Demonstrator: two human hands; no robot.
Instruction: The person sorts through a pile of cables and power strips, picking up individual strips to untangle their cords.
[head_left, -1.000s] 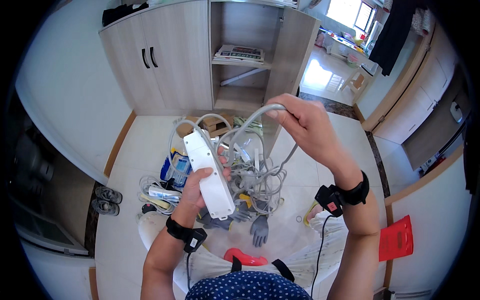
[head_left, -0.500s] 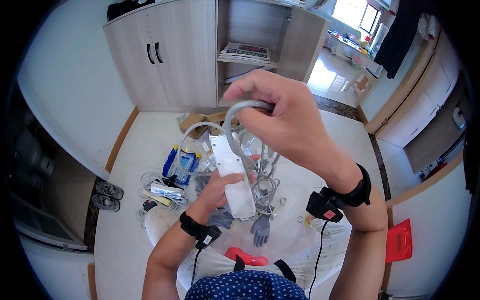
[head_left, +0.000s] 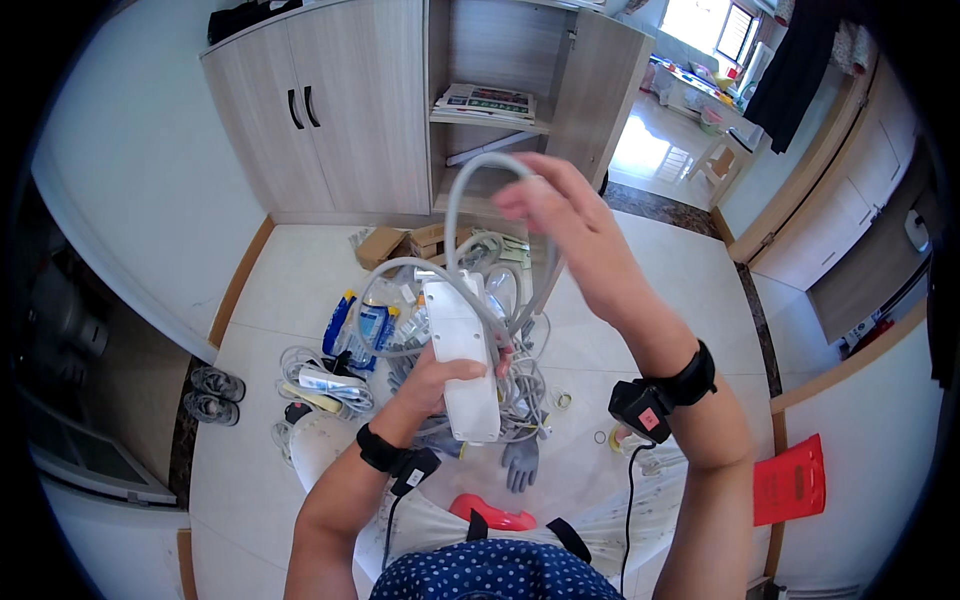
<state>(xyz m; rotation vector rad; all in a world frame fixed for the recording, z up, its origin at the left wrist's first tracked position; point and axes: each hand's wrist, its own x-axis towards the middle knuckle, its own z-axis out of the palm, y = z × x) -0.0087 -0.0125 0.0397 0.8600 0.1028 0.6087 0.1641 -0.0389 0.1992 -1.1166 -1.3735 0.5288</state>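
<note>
Above floor clutter, left hand (head_left: 440, 378) clasping power strip (head_left: 462, 360), right hand (head_left: 560, 215) fingers curled round grey cable (head_left: 455, 205)

- Pale tiled floor (head_left: 300, 300), running up to a wood-grain cupboard.
- Tangle of grey cables (head_left: 520, 385) heaped in the middle.
- Blue bottles (head_left: 365, 325) just beside the heap.
- Small cardboard boxes (head_left: 385, 245) near the cupboard.
- Grey glove (head_left: 522, 465) on a white sheet.
- Pair of shoes (head_left: 212, 395) by the left wall.

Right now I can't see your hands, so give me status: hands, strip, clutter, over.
Left hand grips white power strip. Right hand holds a loop of its grey cord up high. Cable pile on floor below.
</note>
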